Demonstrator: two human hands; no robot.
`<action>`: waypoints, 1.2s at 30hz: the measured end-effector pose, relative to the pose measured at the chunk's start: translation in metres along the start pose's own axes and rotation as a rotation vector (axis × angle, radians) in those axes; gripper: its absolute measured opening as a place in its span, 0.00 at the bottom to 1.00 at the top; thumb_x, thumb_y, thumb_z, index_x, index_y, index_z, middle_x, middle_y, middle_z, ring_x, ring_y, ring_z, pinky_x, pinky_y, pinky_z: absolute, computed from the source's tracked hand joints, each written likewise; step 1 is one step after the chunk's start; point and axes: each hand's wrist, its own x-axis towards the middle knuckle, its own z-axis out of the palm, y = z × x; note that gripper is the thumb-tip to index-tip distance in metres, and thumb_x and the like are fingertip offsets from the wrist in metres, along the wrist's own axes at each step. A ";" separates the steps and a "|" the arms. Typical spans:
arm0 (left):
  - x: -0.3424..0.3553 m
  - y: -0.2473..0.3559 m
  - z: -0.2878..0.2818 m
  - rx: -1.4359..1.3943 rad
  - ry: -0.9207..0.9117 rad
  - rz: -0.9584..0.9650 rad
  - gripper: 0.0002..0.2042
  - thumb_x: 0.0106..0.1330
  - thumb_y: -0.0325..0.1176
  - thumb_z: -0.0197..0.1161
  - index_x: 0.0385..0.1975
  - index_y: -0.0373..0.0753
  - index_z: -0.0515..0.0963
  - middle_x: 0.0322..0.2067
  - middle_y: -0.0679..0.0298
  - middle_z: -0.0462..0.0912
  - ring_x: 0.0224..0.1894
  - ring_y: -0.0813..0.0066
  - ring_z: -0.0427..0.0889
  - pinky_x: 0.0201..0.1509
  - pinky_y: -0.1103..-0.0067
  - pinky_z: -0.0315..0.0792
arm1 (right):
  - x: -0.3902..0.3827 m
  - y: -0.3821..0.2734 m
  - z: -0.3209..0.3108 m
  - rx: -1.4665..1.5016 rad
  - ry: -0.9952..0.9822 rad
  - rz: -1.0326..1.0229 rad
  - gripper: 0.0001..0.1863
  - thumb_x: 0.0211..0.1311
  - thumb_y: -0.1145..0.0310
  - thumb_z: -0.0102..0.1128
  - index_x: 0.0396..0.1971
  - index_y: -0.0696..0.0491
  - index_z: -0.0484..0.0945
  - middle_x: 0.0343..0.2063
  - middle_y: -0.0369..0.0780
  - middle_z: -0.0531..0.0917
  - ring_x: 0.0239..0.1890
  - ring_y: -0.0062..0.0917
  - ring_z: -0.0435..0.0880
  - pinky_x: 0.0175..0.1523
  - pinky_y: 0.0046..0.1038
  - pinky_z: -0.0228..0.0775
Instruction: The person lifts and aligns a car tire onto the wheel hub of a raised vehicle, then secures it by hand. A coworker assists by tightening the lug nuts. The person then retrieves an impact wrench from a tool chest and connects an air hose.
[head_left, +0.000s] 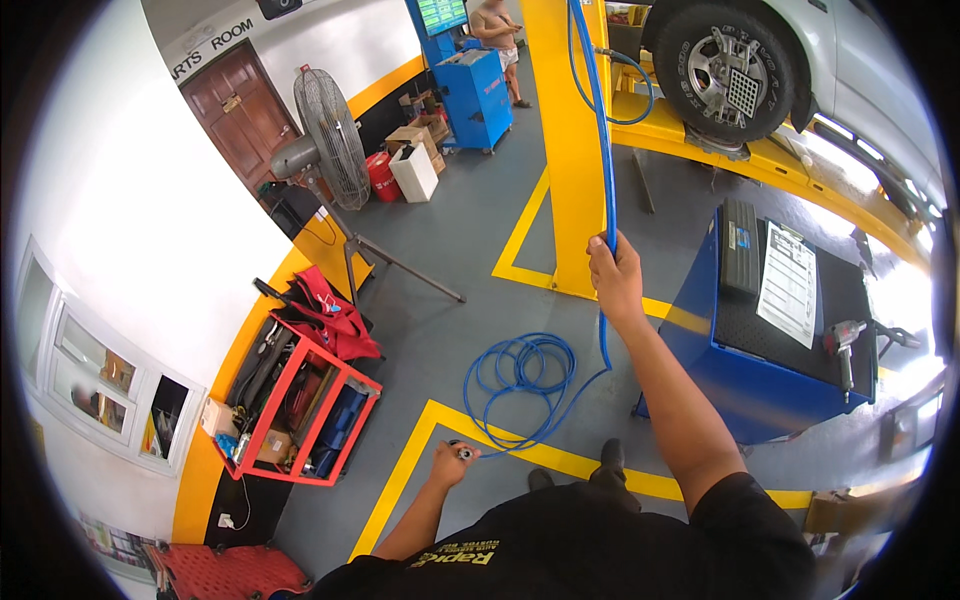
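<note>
My right hand [615,277] is raised and closed round a blue air hose [603,150], which runs up along a yellow lift post [570,170]. Below that hand the hose drops to the floor, where the rest lies in loose coils [520,380]. Low in front of me, my left hand [452,464] grips the hose's metal end fitting [464,453]. From this fitting the hose leads right, back to the coils.
To the right stands a blue tool cabinet [690,350] with an impact wrench [845,345] and a paper sheet [788,283] on top. Left are a red tool cart [300,410] and a pedestal fan [335,140]. A car wheel [725,75] rests on the yellow lift. A person [495,30] stands far back.
</note>
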 end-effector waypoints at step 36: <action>0.046 0.195 -0.002 -0.686 -0.198 0.009 0.26 0.70 0.54 0.56 0.60 0.41 0.71 0.25 0.68 0.74 0.28 0.81 0.70 0.34 0.81 0.68 | -0.215 0.265 -0.251 -1.034 -0.346 0.281 0.26 0.59 0.54 0.62 0.54 0.51 0.74 0.48 0.51 0.81 0.52 0.46 0.79 0.59 0.42 0.69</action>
